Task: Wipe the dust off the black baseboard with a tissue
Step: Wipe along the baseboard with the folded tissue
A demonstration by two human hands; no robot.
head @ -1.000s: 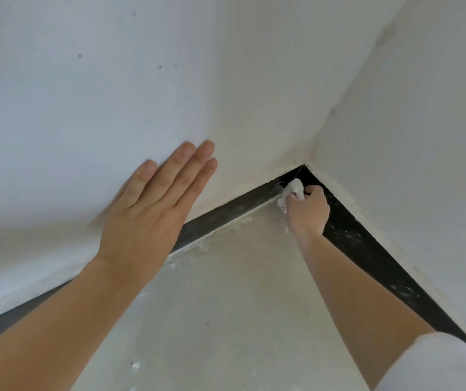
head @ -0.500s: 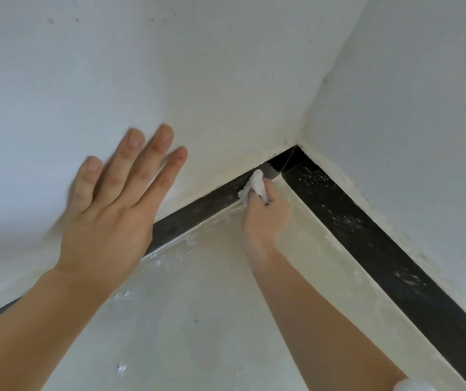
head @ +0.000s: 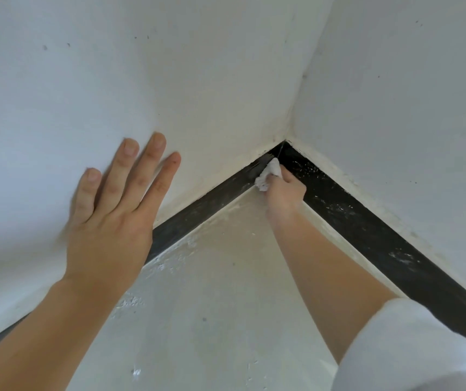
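Observation:
A black baseboard (head: 367, 230) runs along two white walls and meets in the corner at upper right. White specks and dust show on its right-hand run. My right hand (head: 284, 194) is shut on a crumpled white tissue (head: 268, 174), which presses against the left-hand run just beside the corner. My left hand (head: 113, 215) lies flat against the left wall with its fingers spread, above the baseboard, and holds nothing.
The pale floor (head: 212, 306) carries white dust and flecks near the left baseboard. The two white walls (head: 169, 80) close off the space on both sides. A white sleeve (head: 409, 348) covers my right upper arm.
My right hand with the tissue went from the corner a little left along the baseboard, then back toward the corner. My left hand stays flat on the wall.

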